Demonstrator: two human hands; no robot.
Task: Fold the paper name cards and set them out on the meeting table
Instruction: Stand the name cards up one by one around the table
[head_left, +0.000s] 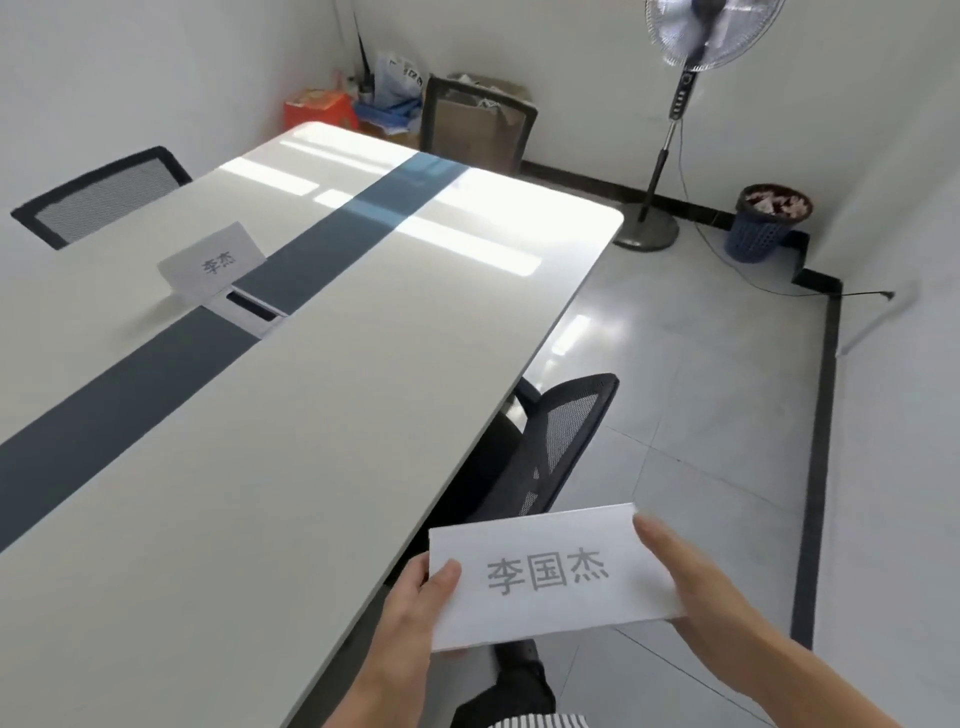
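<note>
I hold a folded white name card (550, 574) with three printed characters in both hands, in the air just off the table's near right edge. My left hand (415, 603) grips its left end with the thumb on the front. My right hand (680, 571) holds its right end. A second folded name card (213, 262) stands upright on the white meeting table (291, 415), far left, beside the dark centre strip and the cable slot (254, 306).
A black mesh chair (550, 447) is tucked under the table's right edge, just ahead of my hands. Other chairs stand at the far left (104, 195) and the far end (478, 124). A standing fan (675, 119) and a blue bin (769, 223) stand on the floor at right.
</note>
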